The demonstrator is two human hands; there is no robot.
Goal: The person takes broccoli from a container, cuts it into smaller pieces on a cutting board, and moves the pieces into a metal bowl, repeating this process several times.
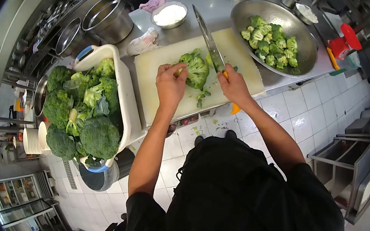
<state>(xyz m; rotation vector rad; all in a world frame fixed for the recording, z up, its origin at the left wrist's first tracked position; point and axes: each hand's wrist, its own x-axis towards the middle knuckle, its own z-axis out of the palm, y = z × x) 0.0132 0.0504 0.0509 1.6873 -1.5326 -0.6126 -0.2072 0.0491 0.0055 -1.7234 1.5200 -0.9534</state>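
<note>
L hand (171, 85), fingers bent, sat at L edge of cut green broccoli piece (197, 72), grip unclear; R hand (235, 85) clenched yellow-handled long steel knife (210, 42).
Broccoli lay on pale rectangular cutting board (158, 56), blade just R, round steel colander (306, 43) farther R. For neat cuts, L fingertips were best tucked clear of edge.

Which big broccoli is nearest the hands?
The big piece on the board, between left hand and right hand; heads fill the white tub, florets the colander.
</note>
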